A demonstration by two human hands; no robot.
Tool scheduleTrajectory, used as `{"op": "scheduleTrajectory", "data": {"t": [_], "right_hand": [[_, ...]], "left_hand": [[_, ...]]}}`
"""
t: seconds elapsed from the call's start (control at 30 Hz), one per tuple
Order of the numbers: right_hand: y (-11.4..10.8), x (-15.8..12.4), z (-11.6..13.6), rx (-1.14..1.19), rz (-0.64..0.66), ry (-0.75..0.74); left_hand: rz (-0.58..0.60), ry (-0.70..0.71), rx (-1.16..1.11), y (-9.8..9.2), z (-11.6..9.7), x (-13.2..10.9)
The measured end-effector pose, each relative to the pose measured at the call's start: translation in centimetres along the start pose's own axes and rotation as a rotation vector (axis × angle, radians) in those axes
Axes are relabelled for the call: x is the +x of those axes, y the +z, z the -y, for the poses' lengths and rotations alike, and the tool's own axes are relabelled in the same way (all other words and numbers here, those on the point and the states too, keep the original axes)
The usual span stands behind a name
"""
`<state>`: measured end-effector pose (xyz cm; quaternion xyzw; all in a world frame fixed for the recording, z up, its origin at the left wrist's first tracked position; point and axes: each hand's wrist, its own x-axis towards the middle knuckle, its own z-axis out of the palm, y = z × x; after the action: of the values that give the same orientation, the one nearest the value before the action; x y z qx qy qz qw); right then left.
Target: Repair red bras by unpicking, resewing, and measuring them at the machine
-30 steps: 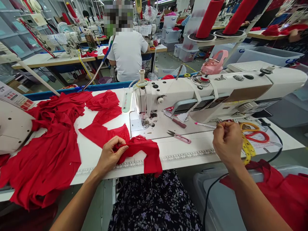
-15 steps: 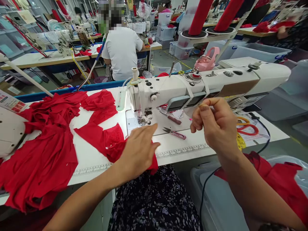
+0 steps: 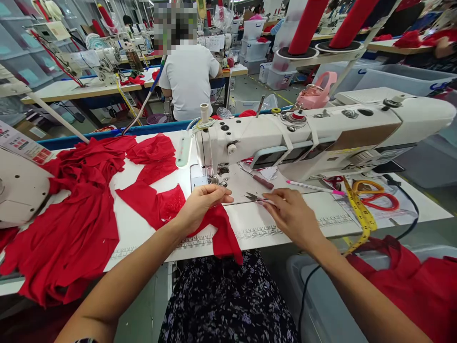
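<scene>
My right hand [image 3: 294, 216] has its fingers closed on the handle of small thread snips [image 3: 253, 197], whose pointed blades face left, low over the sewing machine bed. My left hand [image 3: 205, 205] is pinched just in front of the needle area of the white sewing machine [image 3: 246, 136]; whatever its fingertips hold is too small to make out. Under and beside that hand lies a red fabric piece [image 3: 226, 233], one end draping over the table's front edge. A dark-handled screwdriver-like tool [image 3: 262, 182] rests behind the snips.
A large pile of red fabric [image 3: 76, 224] covers the table's left. To the right lie a pink-tipped pen [image 3: 314, 187], a yellow tape measure [image 3: 364, 221] and orange-handled scissors [image 3: 383, 202]. A plastic bin [image 3: 317, 286] stands lower right. A co-worker [image 3: 191, 78] sits ahead.
My right hand has come down from its raised pinch onto the snips. My left hand, spread before, has drawn its fingers together near the needle area. The view has shifted slightly.
</scene>
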<state>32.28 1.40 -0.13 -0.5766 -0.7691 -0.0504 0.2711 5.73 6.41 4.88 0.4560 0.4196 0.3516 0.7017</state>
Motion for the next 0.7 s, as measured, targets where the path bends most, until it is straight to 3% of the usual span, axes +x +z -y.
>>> {"op": "scheduleTrajectory", "data": {"t": [0.2,0.33,0.47,0.7], "right_hand": [[2.2,0.1,0.4,-0.124,0.131,-0.036],[0.7,0.1,1.7,0.176,0.176,0.096],[-1.3,0.9,4.8,0.531,0.449,0.187],[-1.5,3.9,7.7,0.443,0.528,0.093]], "left_hand": [[-0.009,0.023,-0.037,0.2,0.2,0.3],[-0.004,0.042,0.003,0.0,0.3,0.2],[-0.003,0.029,0.005,0.2,0.1,0.2],[0.013,0.043,-0.005,0.8,0.1,0.3]]}}
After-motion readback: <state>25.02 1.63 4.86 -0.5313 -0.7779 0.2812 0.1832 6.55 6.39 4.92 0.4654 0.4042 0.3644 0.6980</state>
